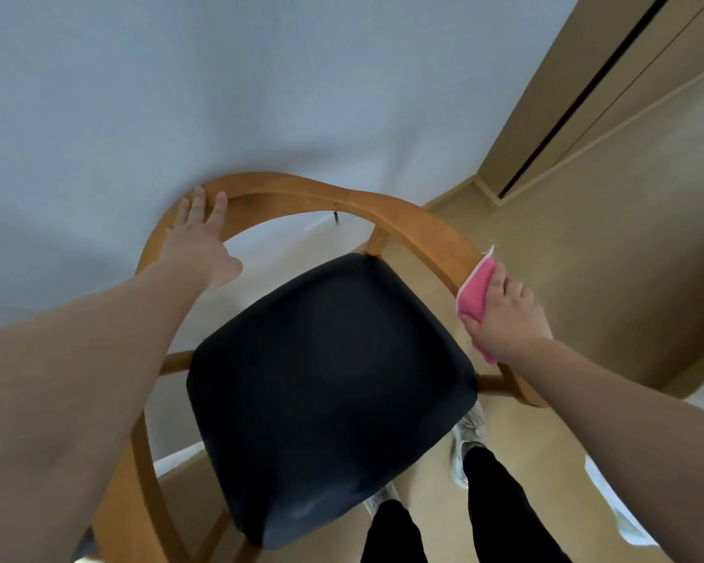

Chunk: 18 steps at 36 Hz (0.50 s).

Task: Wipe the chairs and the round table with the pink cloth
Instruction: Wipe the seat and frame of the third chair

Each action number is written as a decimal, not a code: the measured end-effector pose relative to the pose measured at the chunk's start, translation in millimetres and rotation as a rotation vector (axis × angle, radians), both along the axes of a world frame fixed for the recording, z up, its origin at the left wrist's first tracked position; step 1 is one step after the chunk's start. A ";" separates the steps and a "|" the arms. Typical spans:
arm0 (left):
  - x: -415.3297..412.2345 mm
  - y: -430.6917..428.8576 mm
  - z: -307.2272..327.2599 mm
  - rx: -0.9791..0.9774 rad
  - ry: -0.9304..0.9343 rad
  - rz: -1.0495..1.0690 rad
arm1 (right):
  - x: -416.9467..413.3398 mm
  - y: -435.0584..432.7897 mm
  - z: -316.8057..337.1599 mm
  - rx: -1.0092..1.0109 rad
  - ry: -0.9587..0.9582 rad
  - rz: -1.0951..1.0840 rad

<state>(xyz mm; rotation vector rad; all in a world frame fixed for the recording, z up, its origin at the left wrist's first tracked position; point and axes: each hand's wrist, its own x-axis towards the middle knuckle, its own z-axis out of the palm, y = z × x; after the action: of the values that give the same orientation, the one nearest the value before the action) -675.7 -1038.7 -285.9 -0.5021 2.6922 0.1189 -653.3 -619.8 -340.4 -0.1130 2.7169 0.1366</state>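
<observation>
Pink cloth [474,288]: on the chair [301,188] rail, 3 o'clock of the seat [330,392].
Right grip [504,314]: clamped on the cloth, pressing it to the rail.
Axis: the rail arcs from 3 through 12 to 9 o'clock.
Left grip [198,241]: fingers straight, resting on the rail at 11 o'clock.
Room: wall [261,95] close behind 12; floor [586,258] open at 3.

Cloth [474,294] on right of chair rail [415,233], left hand [198,241] opposite.
</observation>
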 end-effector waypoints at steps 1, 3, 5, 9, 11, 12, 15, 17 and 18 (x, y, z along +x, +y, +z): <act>0.4 0.1 0.6 0.007 0.002 -0.004 | 3.7 2.5 0.0 -0.001 -0.004 -0.010; 4.1 1.0 2.3 -0.002 0.015 -0.024 | 10.4 6.9 0.2 0.003 -0.008 -0.021; 12.1 4.2 2.6 -0.040 0.041 -0.057 | 16.3 9.8 1.2 0.002 -0.012 -0.035; 38.9 21.9 2.5 -0.039 0.099 -0.094 | 32.2 15.1 4.5 -0.023 -0.031 -0.093; 57.0 33.7 4.4 0.019 0.098 -0.082 | 40.9 19.2 5.1 -0.037 -0.040 -0.115; 66.9 40.3 5.5 0.053 0.100 -0.074 | 45.0 21.7 4.6 -0.041 -0.043 -0.122; 94.9 62.2 9.6 0.169 0.117 -0.035 | 58.1 27.3 5.5 -0.038 -0.050 -0.143; 112.5 74.8 11.5 0.213 0.145 -0.005 | 65.1 29.1 6.0 -0.037 -0.060 -0.157; 120.9 80.3 12.7 0.230 0.155 0.007 | 67.6 29.9 6.8 -0.037 -0.070 -0.164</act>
<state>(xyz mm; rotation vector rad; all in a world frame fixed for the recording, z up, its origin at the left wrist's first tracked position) -554.7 -958.4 -273.2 -0.4469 2.7780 0.4818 -585.6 -589.9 -333.6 0.0925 2.6457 0.0335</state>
